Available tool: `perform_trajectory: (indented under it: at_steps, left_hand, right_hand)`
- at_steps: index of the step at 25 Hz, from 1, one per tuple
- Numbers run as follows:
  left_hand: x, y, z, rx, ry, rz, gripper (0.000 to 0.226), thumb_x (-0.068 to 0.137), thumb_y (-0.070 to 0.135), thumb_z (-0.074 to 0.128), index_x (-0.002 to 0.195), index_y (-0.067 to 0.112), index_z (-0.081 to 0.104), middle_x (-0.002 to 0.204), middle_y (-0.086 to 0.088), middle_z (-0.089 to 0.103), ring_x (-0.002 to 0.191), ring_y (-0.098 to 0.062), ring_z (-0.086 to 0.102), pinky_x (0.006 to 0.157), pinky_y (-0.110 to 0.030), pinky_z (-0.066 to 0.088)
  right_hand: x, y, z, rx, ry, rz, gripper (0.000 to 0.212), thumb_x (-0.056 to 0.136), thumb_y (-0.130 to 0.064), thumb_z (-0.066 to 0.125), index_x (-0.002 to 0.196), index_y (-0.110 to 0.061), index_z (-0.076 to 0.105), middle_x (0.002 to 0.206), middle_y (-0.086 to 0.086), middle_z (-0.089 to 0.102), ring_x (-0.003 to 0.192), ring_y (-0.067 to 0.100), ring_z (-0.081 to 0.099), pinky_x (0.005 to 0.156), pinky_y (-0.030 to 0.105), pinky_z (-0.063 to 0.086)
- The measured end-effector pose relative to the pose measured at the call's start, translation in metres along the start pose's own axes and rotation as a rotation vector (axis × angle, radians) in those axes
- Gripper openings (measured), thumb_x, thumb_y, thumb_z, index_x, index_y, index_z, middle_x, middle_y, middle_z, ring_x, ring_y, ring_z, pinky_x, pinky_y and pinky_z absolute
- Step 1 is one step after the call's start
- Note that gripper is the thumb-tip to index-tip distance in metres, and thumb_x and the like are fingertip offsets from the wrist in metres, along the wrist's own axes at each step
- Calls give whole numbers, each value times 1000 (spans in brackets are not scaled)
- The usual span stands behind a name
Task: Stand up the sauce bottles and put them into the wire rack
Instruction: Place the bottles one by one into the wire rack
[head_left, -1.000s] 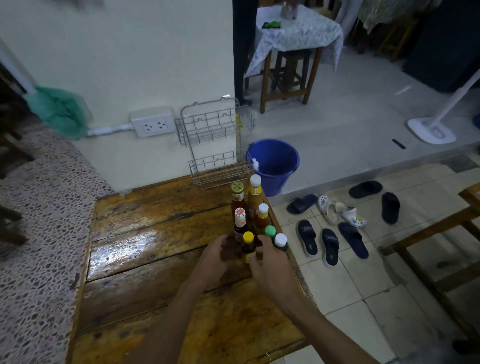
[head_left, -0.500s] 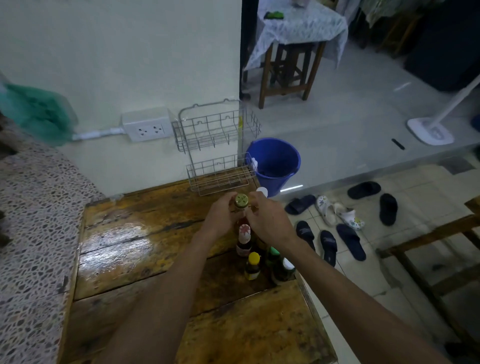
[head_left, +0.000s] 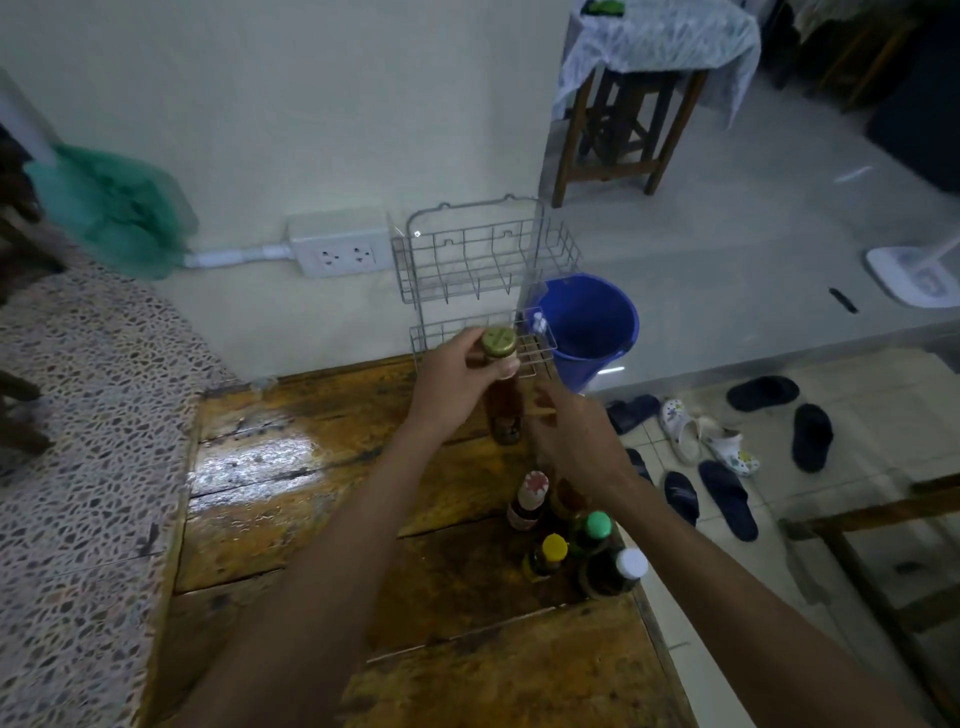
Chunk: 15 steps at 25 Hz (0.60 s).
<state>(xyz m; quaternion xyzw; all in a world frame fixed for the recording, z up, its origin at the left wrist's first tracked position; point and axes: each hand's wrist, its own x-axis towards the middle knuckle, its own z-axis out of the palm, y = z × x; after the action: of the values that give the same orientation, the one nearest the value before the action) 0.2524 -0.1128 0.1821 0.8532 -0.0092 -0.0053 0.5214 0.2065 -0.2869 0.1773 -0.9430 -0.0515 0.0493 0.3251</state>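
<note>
A two-tier wire rack (head_left: 470, 244) stands at the far edge of the wooden table (head_left: 322, 493), against the wall. My left hand (head_left: 457, 382) grips the neck of a tall brown sauce bottle (head_left: 505, 410) with a gold cap, held upright just in front of the rack's lower tier. My right hand (head_left: 576, 441) hovers blurred just right of that bottle; its fingers and anything in them are hidden. Near the table's right edge stand a red-capped bottle (head_left: 534, 488), a green-capped bottle (head_left: 597, 526), a yellow-capped bottle (head_left: 553, 550) and a white-capped bottle (head_left: 630, 565).
A blue bucket (head_left: 589, 325) sits on the floor right behind the rack. A wall socket (head_left: 340, 249) is left of the rack. Several sandals (head_left: 727, 499) lie on the tiles beside the table's right edge. A speckled stone surface (head_left: 78, 415) borders the table's left side.
Both hands left the near bottle cluster and moved to the far gold-capped bottle. My left hand gripped its neck and brought it up towards the rack; my right hand dropped back beside it.
</note>
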Motion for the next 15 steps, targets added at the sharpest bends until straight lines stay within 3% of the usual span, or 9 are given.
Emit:
perform_trajectory:
  at_steps: [4, 9, 15]
  left_hand:
    - [24, 64, -62, 8, 43, 130, 41, 87, 38, 82, 125, 26, 71, 119, 13, 74, 112, -6, 68, 99, -34, 56]
    - [65, 119, -132, 70, 181, 219, 42, 84, 37, 85, 121, 23, 73, 111, 10, 75, 95, -6, 73, 91, -37, 61]
    - [119, 113, -164, 114, 257, 191, 40, 78, 37, 88, 114, 23, 75, 107, 10, 77, 102, -10, 73, 94, -45, 60]
  right_hand:
    - [40, -44, -1, 150, 76, -76, 55, 90, -29, 73, 138, -23, 47, 119, 1, 72, 102, 15, 70, 87, 38, 58]
    - [106, -109, -23, 254, 257, -210, 54, 93, -28, 72, 141, -21, 47, 123, 3, 72, 102, 18, 71, 86, 40, 60]
    - [175, -139, -24, 175, 268, -213, 54, 90, -31, 75, 137, -21, 48, 123, 6, 72, 96, 23, 73, 83, 46, 60]
